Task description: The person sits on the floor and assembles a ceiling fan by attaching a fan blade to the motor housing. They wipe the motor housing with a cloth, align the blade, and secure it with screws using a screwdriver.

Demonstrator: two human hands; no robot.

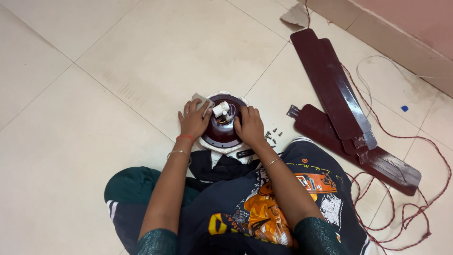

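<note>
A round maroon ceiling-fan motor (221, 132) with a white rim lies on the tiled floor between my knees. A white cylindrical part (220, 109) and some wires stick up from its centre. My left hand (193, 120) rests on the motor's left edge, fingers over a small grey cloth or pad (203, 100). My right hand (250, 126) presses on the motor's right side, fingers curled near the centre parts. Whether either hand grips anything small is hidden.
Several loose screws (272, 136) lie just right of the motor. Maroon fan blades (337, 89) lie stacked at the right, with a red wire (415, 141) and a white wire looping around them. A wall base runs along the top right. A small black piece (245, 153) lies by my knee.
</note>
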